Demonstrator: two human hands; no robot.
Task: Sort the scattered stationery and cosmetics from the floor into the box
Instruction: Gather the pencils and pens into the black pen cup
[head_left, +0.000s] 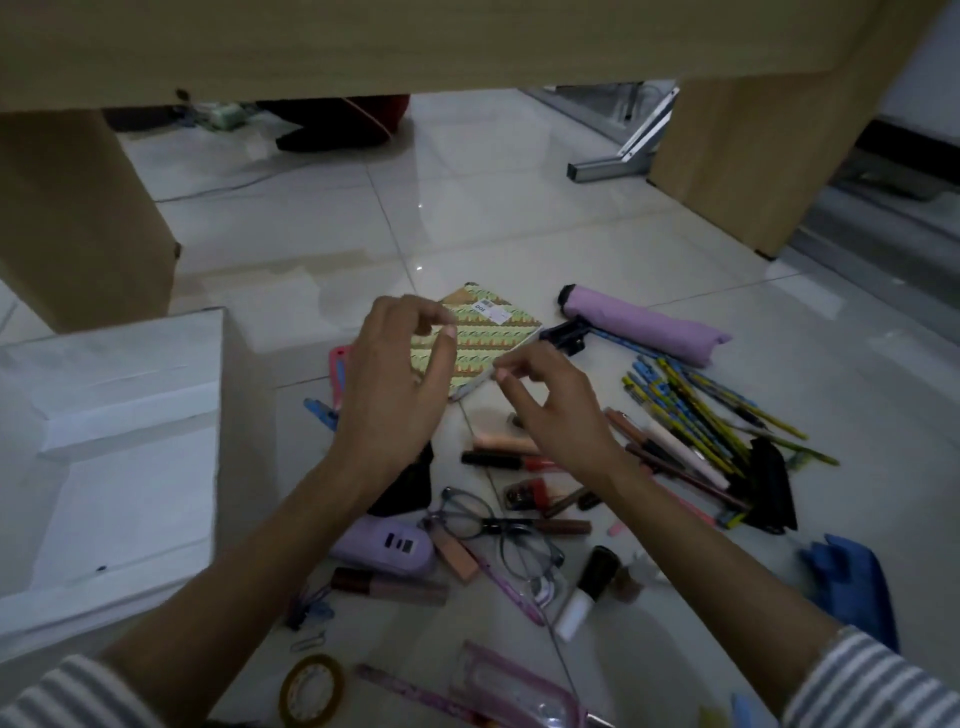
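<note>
My left hand (397, 387) hovers above the floor with loosely curled fingers and holds nothing. My right hand (550, 410) is beside it, fingers bent, empty as well. Behind both hands lies a green patterned notebook (488, 338). A white box (119, 467) stands open at the left. Scattered on the tiles are a bundle of pencils and pens (696, 415), lipstick tubes (509, 460), glasses (498, 530), a purple case (387, 545), a folded lilac umbrella (644, 325), a brush bottle (587, 587) and a tape roll (311, 688).
Wooden table legs stand at the far left (78, 223) and far right (753, 161), with the tabletop overhead. A metal frame (618, 161) lies on the tiles beyond. A blue pouch (857, 587) sits at the right. A pink ruler and case (519, 696) lie near the bottom edge.
</note>
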